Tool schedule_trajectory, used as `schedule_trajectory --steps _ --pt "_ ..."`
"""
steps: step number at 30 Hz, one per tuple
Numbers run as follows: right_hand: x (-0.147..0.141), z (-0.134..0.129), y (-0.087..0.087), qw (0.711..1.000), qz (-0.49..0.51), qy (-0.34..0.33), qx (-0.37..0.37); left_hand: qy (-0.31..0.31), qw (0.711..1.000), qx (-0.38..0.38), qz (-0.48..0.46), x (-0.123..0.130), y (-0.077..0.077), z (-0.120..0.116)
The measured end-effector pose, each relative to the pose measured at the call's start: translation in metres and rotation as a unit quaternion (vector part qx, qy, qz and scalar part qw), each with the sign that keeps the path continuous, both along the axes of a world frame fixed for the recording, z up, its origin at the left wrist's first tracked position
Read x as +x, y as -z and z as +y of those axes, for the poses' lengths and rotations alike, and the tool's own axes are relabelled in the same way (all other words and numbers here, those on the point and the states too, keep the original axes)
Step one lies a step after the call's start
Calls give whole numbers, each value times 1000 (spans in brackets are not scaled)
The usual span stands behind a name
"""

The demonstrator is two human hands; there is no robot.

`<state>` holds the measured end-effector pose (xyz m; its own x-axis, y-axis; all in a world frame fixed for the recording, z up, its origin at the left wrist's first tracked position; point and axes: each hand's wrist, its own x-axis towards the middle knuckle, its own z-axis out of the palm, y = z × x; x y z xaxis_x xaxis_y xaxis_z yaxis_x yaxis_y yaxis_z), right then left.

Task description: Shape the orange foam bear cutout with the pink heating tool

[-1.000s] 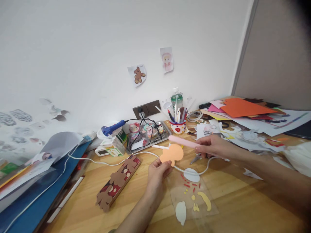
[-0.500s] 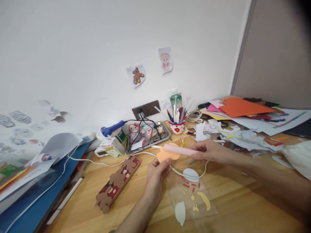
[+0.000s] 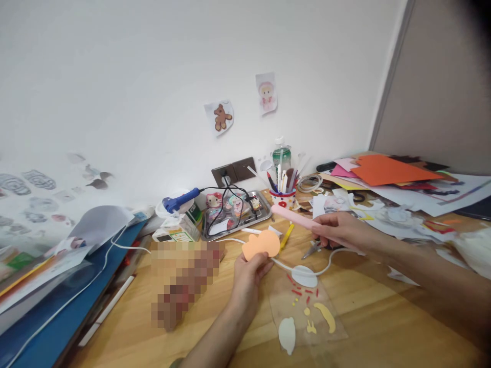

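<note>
My left hand pinches a light-orange, cloud-shaped cutout by its lower edge. In my right hand is a slim pink stick-shaped tool, its rounded end pointing up and left, apart from the cutout. A white cable runs under the left hand and loops to beneath the right wrist; whether it joins the tool I cannot tell. Below the hands lies a clear sheet with a yellow curved piece, small red strips and white ovals. Scissors lie partly hidden under the right hand.
Behind stand a metal tray with charms and black cords, a blue glue gun and a pen cup. Coloured sheets and scraps pile up right. A blurred brown box and a blue board lie left.
My right hand has lifted the pink tool off the cutout and tilted its tip upward. The orange cutout shows more fully in my left hand. The view has shifted slightly.
</note>
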<state>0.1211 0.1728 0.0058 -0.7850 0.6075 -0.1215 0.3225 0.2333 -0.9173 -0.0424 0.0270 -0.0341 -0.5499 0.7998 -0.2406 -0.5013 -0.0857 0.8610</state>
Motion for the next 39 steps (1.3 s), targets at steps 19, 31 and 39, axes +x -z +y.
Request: schedule_trajectory --steps 19,31,39 --pt "-6 -9 13 992 22 -127 -4 47 997 -41 41 9 -5 2" --pt "1 2 0 999 33 4 -9 40 999 -18 26 5 -8 0" --pt "-7 -10 9 989 23 -142 26 60 997 -17 43 7 -6 0"
